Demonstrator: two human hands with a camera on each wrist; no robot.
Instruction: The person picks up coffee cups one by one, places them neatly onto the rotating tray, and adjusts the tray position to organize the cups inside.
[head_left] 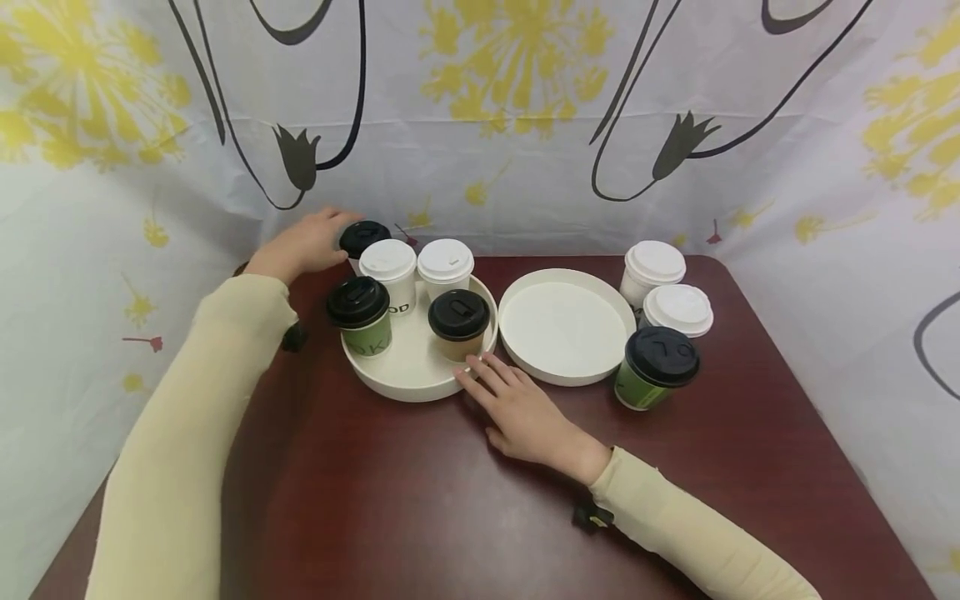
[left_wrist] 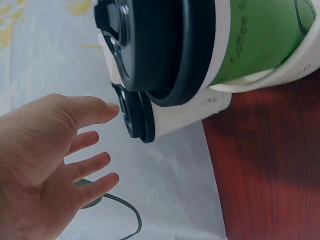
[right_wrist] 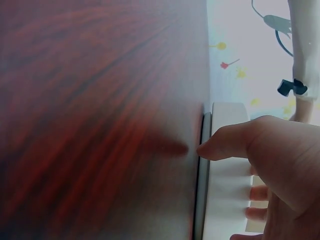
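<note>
While left hand, fingers spread, flanks rear cup, white cup crowds front; right hand, unclenched, at tray.

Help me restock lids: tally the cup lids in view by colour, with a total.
Black lids: 4
White lids: 4
Total: 8
</note>
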